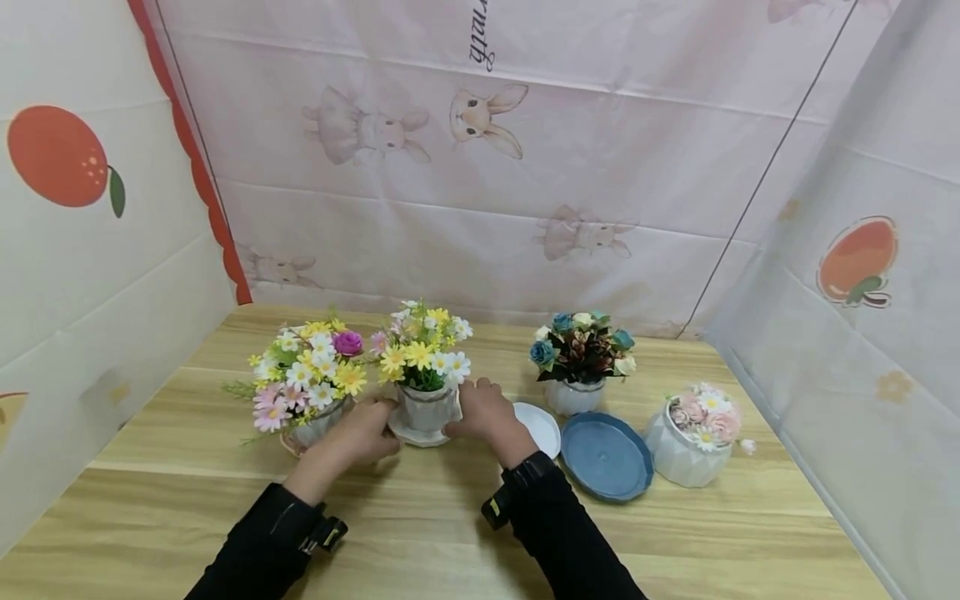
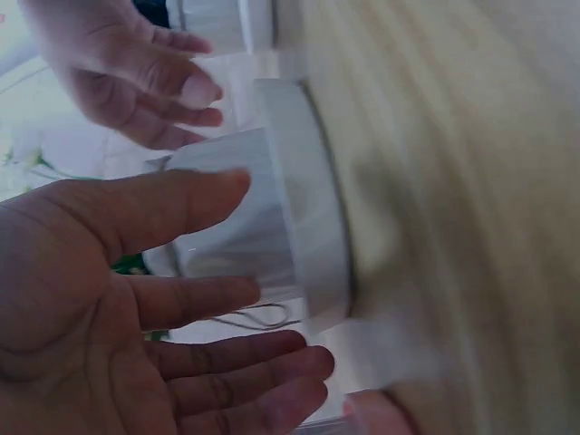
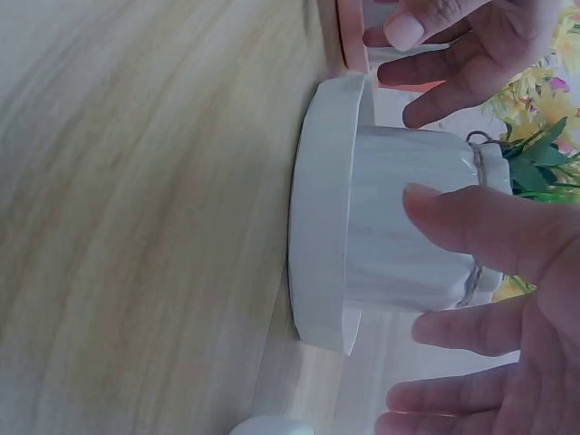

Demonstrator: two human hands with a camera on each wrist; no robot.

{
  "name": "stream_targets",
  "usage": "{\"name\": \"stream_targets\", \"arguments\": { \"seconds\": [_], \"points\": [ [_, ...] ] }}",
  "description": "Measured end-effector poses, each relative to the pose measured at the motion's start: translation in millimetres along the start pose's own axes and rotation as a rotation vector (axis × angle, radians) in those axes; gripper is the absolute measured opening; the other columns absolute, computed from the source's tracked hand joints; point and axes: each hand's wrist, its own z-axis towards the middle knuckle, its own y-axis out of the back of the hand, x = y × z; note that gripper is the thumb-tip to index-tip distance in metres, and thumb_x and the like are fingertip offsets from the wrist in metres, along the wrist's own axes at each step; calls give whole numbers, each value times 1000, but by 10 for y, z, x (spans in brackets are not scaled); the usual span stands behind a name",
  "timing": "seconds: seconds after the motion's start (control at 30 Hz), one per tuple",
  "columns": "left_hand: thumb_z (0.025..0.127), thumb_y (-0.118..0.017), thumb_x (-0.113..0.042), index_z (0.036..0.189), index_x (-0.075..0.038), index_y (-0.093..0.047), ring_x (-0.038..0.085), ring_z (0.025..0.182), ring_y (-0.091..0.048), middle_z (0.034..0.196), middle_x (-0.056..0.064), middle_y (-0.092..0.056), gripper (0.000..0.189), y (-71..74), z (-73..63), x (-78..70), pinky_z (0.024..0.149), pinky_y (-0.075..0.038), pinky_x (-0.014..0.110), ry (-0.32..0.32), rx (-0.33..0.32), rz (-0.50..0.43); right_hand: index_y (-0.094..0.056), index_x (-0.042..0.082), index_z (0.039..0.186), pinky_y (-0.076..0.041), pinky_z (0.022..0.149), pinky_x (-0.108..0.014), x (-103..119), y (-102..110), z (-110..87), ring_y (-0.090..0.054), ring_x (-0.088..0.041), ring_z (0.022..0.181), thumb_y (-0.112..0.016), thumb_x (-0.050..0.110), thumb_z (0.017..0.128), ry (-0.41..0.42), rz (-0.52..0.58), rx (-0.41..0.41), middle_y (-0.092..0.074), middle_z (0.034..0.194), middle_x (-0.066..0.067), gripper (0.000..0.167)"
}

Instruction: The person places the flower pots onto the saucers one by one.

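A small white flowerpot [image 1: 427, 408] with yellow, white and pink flowers [image 1: 422, 354] stands upright in a white saucer [image 3: 322, 213] on the wooden table. My left hand [image 1: 367, 435] is at the pot's left side, fingers extended and spread in the left wrist view. On the opposite side is my right hand [image 1: 486, 412], its thumb and fingers loosely extended around the pot in the right wrist view. Whether either hand touches the pot, I cannot tell. Left of it sits another white pot [image 1: 317, 428] with mixed flowers, on a pinkish saucer [image 3: 352, 32], partly behind my left hand.
Right of my hands lie a white saucer [image 1: 542, 429], partly hidden by the right arm, and a larger blue-grey saucer [image 1: 606, 457]. A pot with blue roses [image 1: 576, 397] stands behind them, a pot with pink flowers [image 1: 686, 458] farther right. Printed cloth walls [image 1: 480, 183] enclose the table.
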Motion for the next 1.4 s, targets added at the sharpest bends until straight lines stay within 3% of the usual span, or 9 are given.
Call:
{"name": "stream_targets", "arguments": {
  "seconds": [0.17,0.5,0.7,0.93,1.2,1.4],
  "points": [
    [71,-78,-15,120,6,-55,33,97,-56,116,24,-55,58,46,-37,-47,79,-50,43,-8,-10,59,-50,0,128,-47,72,-43,-3,-2,-25,-47,-38,109,-75,38,76,11,-8,-4,-50,116,-20,68],
    [72,-78,-24,117,2,-59,22,76,-53,114,23,-55,55,3,-70,-63,60,-47,35,27,34,126,-53,3,125,-46,67,-41,-44,10,-73,-49,-36,103,-76,35,77,24,10,-8,-51,111,-18,62],
    [72,-79,-27,122,1,-57,30,95,-56,111,19,-58,61,-23,-90,-145,75,-49,44,16,63,169,-53,3,125,-45,70,-42,-73,38,-120,-48,-37,105,-74,34,78,37,7,-11,-52,112,-19,61],
    [69,-81,-27,126,-3,-55,34,103,-56,117,18,-57,67,-60,-82,-250,83,-47,48,-5,80,140,-56,2,114,-40,63,-39,-190,60,-171,-50,-32,90,-74,32,79,67,13,-24,-50,88,-11,50],
    [70,-80,-27,125,-6,-57,32,109,-53,121,14,-56,63,-106,-41,-361,88,-45,46,-80,97,82,-51,1,125,-44,67,-40,-316,87,-256,-53,-31,95,-73,31,81,7,48,-13,-53,110,-18,57],
    [71,-80,-27,121,-9,-60,29,109,-52,120,11,-56,56,-167,-2,-450,86,-46,45,-117,109,96,-51,2,126,-45,65,-37,-399,89,-300,-54,-30,90,-73,33,80,-14,37,-14,-53,110,-18,60]
  ]
}}
